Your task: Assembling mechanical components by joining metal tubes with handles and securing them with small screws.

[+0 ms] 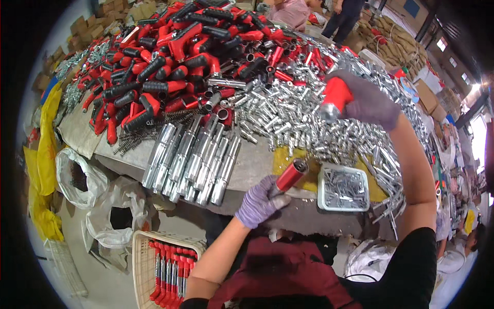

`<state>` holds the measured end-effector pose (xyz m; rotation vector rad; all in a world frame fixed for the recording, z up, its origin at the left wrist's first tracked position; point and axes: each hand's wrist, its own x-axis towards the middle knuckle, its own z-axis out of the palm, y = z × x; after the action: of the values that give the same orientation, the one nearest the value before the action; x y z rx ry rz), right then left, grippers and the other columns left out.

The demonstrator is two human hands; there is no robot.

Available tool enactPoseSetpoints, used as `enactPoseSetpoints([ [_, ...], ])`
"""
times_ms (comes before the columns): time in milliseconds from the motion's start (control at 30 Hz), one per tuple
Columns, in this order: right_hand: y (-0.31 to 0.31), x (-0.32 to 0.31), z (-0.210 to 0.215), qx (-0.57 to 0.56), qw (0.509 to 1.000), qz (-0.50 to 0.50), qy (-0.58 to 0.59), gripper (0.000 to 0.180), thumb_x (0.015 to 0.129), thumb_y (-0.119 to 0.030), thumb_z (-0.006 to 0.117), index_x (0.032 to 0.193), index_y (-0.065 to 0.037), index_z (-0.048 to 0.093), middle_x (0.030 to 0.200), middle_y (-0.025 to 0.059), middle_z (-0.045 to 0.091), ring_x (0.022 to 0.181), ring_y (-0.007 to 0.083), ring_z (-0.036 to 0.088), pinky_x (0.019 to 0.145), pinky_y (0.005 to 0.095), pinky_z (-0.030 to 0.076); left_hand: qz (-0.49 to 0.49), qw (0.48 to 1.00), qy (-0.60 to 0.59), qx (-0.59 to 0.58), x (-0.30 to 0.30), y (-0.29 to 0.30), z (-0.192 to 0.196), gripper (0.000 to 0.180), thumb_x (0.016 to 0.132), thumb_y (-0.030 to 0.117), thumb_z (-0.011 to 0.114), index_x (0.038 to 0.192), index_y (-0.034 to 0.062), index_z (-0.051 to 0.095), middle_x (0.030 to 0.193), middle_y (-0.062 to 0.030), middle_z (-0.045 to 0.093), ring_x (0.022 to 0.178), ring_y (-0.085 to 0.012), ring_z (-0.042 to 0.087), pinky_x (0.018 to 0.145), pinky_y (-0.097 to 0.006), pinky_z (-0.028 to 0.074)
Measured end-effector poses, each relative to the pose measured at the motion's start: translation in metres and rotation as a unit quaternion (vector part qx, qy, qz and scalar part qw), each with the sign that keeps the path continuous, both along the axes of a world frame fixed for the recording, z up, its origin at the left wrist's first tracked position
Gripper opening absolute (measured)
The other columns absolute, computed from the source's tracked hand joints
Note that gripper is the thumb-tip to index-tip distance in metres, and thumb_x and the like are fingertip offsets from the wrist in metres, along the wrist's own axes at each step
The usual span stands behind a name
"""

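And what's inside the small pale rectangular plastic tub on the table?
The pale plastic tub holds a loose heap of thin, straight grey metal pieces. They cover its bottom, so anything buried beneath them cannot be seen.

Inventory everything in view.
Broad worktable: one, grey, centre
Ridged angled handles: dozens, red and black, table's left
Small metal parts: countless, silver, table's middle and right
Long metal tubes: over ten, silver, near edge
Coil springs: many, dark, beside handles
Rectangular plastic tub: one, pale, near edge
Slim metal pins: many, grey, in tub
Flat sheet: one, yellow, around tub
Slatted plastic basket: one, cream, lower left
Long slender pieces: several, red and silver, in basket
Plastic sacks: at least three, white, floor
Cardboard boxes: several, brown, background
Other people: at least three, background
Hollow cylinder: one, red, left hand
Stubby part: one, red and silver, right hand
Left hand: one, purple glove, lower centre
Right hand: one, purple glove, upper right
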<state>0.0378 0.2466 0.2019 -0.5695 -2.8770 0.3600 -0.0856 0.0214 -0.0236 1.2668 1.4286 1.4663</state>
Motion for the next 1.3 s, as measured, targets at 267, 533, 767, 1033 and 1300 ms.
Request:
enactPoseSetpoints([
  [267, -0.104, 0.049, -0.003, 0.355, 0.934, 0.002, 0.028, 0.059, 0.057, -0.015, 0.076, 0.112, -0.012, 0.055, 0.093, 0.0108, 0.063, 0.077, 0.0322, 0.062, 0.070, 0.0391, 0.050, -0.014, 1.000, 0.012, 0.021, 0.011, -0.002, -0.010, 0.046, 0.072, 0.022, 0.075, 0.111, 0.0058, 0.056, 0.085, 0.0007, 0.055, 0.077, -0.0094, 0.048, 0.072, -0.026, 0.043],
  [533, -0.127, 0.071, 0.005, 0.129, 0.982, 0.110, -0.080, 0.043, 0.068, -0.026, 0.073, 0.105, -0.013, 0.054, 0.090, 0.0080, 0.061, 0.079, 0.0302, 0.062, 0.067, 0.0404, 0.049, -0.031, 0.997, 0.054, 0.051, 0.010, -0.007, -0.021, 0.054, 0.070, 0.030, 0.077, 0.114, 0.0048, 0.056, 0.088, -0.0111, 0.064, 0.079, -0.0206, 0.063, 0.074, -0.032, 0.049],
  [767, -0.119, 0.069, 0.002, 0.124, 0.966, 0.199, -0.110, 0.043, 0.069, -0.025, 0.071, 0.107, -0.013, 0.056, 0.088, 0.0098, 0.062, 0.078, 0.0321, 0.062, 0.066, 0.0420, 0.049, -0.113, 0.986, 0.091, 0.082, 0.003, -0.002, -0.009, 0.057, 0.069, 0.038, 0.076, 0.112, 0.0053, 0.059, 0.091, -0.0121, 0.065, 0.083, -0.0267, 0.064, 0.075, -0.033, 0.050],
  [1033, -0.131, 0.065, 0.005, -0.196, 0.958, -0.128, -0.165, 0.046, 0.078, -0.044, 0.066, 0.101, -0.006, 0.054, 0.077, 0.0155, 0.061, 0.077, 0.0318, 0.063, 0.067, 0.0393, 0.048, 0.042, 0.966, 0.231, 0.103, 0.022, -0.007, -0.011, 0.051, 0.070, 0.040, 0.074, 0.104, 0.0055, 0.060, 0.080, -0.0133, 0.063, 0.072, -0.0328, 0.063, 0.063, -0.037, 0.050],
  [1300, -0.133, 0.072, 0.002, -0.120, 0.979, -0.035, -0.163, 0.045, 0.076, -0.040, 0.068, 0.100, -0.006, 0.054, 0.078, 0.0103, 0.059, 0.073, 0.0240, 0.061, 0.068, 0.0347, 0.047, -0.014, 0.977, 0.150, 0.148, 0.025, -0.021, -0.014, 0.052, 0.074, 0.024, 0.074, 0.116, 0.0033, 0.051, 0.092, -0.0118, 0.062, 0.075, -0.0187, 0.061, 0.070, -0.032, 0.050],
])
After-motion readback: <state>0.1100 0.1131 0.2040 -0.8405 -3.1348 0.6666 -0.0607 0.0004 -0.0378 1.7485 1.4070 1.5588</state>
